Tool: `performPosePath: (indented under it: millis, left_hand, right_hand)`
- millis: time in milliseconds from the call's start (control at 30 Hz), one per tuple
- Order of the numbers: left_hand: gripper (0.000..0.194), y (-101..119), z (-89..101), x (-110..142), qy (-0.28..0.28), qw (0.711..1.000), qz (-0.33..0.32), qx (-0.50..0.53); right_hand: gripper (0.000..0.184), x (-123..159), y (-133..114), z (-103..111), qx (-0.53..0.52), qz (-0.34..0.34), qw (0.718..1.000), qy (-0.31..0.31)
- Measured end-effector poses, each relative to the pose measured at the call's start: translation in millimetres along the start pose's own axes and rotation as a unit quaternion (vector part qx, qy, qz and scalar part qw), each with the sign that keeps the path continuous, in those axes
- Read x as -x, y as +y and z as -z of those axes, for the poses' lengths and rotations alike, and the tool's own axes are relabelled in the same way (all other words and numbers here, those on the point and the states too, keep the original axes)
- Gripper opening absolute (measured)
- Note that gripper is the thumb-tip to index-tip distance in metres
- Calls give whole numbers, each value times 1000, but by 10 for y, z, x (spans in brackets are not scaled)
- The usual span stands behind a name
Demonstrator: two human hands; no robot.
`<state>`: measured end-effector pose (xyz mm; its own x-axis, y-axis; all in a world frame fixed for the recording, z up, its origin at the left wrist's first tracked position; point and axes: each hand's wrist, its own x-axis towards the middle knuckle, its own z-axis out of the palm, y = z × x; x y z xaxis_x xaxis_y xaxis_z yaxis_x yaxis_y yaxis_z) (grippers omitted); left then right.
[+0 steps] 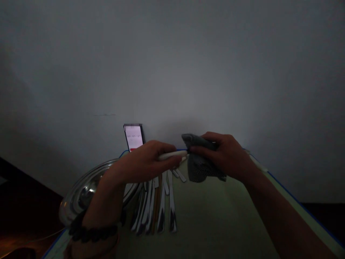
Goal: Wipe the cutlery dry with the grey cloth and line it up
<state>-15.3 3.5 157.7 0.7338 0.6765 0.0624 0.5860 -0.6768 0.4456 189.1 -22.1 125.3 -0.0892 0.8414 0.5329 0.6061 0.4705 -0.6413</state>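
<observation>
My left hand [148,162] is closed around a utensil's white handle [172,155], held roughly level above the table. The handle points toward my right hand [225,153], which pinches a folded grey cloth [201,167]. The handle's right end meets the cloth's edge; the rest of the utensil is hidden, so its kind cannot be told. Below my left hand, several pieces of metal cutlery [161,212] lie side by side on the table, their upper ends partly covered by the hand. A thin brown stick [155,210] lies among them.
A shiny metal basin [81,196] stands at the left, partly behind my left forearm. A phone [134,137] with a lit timer leans against the grey wall [172,72]. A pale utensil [258,163] lies near the right edge of the green table [223,219].
</observation>
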Motion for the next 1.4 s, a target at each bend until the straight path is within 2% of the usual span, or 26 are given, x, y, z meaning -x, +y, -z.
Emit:
performPosePath:
  millis: [133, 267, 333, 467, 533, 600, 767, 833, 933, 1000, 1167, 1233, 1400]
  left_hand:
    - [35, 42, -19, -38, 30, 998, -32, 41]
    - [36, 20, -14, -27, 45, 998, -26, 42]
    - [37, -15, 0, -6, 41, 999, -16, 30]
    - [37, -73, 26, 25, 6, 1000, 4, 8]
    - [37, -79, 27, 26, -15, 1000, 2, 4]
    - [38, -75, 21, 19, -26, 1000, -2, 4]
    - [38, -83, -2, -15, -31, 999, 3, 13]
    - [39, -95, -12, -33, -20, 1000, 3, 22]
    - [38, -100, -21, -52, 8, 999, 3, 35]
    - [38, -94, -19, -51, 24, 999, 7, 35]
    - [39, -74, -2, -24, 19, 1000, 13, 8]
    - [39, -69, -4, -22, 8, 1000, 12, -6]
    - [38, -65, -28, -40, -3, 1000, 7, -9]
  right_hand:
    - [27, 9, -21, -88, -30, -35, 996, 81]
    - [31, 21, -16, -240, -104, -87, 978, 159]
    - [30, 16, 15, -262, -123, -91, 980, 124]
    - [19, -3, 87, -161, -106, -33, 990, -85]
    - [15, -2, 102, -97, -75, -6, 988, -138]
    - [14, 5, 98, -59, -44, 3, 989, -142]
    - [15, 17, 34, -60, -28, 3, 994, -109]
    - [18, 14, 7, -90, -23, -7, 997, -80]
    - [26, 5, -7, -146, -6, -41, 999, -1]
    - [29, 1, 6, -168, -9, -56, 998, 19]
    - [17, 21, 79, -122, -69, -14, 990, -120]
    - [14, 30, 93, -96, -62, -7, 990, -130]
    - [9, 23, 54, -71, -47, 8, 994, -103]
